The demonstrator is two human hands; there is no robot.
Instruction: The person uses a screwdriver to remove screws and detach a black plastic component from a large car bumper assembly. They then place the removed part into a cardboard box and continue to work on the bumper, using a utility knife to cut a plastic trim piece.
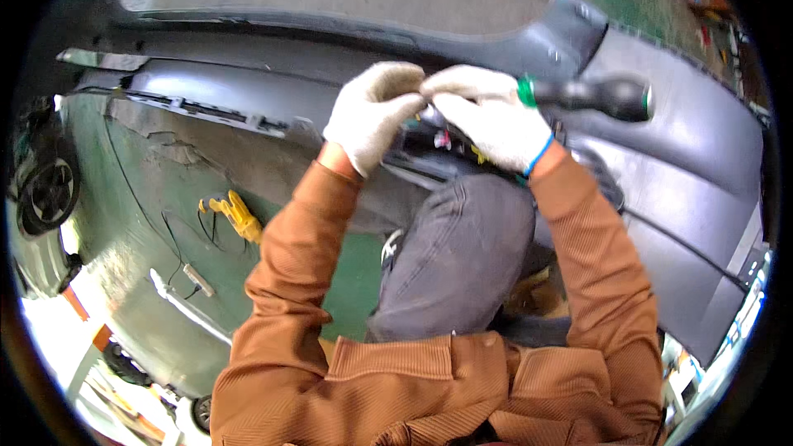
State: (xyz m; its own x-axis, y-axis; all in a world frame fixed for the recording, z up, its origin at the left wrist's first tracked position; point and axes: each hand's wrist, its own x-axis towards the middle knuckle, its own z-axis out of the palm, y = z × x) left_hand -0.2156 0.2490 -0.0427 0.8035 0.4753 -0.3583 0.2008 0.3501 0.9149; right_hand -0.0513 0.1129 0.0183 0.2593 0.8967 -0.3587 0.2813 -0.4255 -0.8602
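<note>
My left hand (pixel 370 116) and my right hand (pixel 493 120), both in white knit gloves, meet fingertip to fingertip over a large dark grey car bumper (pixel 681 107). A screwdriver (pixel 599 97) with a black and green handle is held in my right hand, its handle pointing right; its shaft is hidden by the glove. The fingers of my left hand are pinched against those of the right; whatever lies between them is too small to make out. Below the hands, small coloured bits and wiring (pixel 446 140) show on the bumper's inner side.
On the green floor at left lies a yellow corded power tool (pixel 238 216), with a white power strip (pixel 198 281) near it. My bent knee (pixel 462 239) is just below the hands. A black cable (pixel 686 244) runs across the bumper at right. A car wheel (pixel 51 190) stands far left.
</note>
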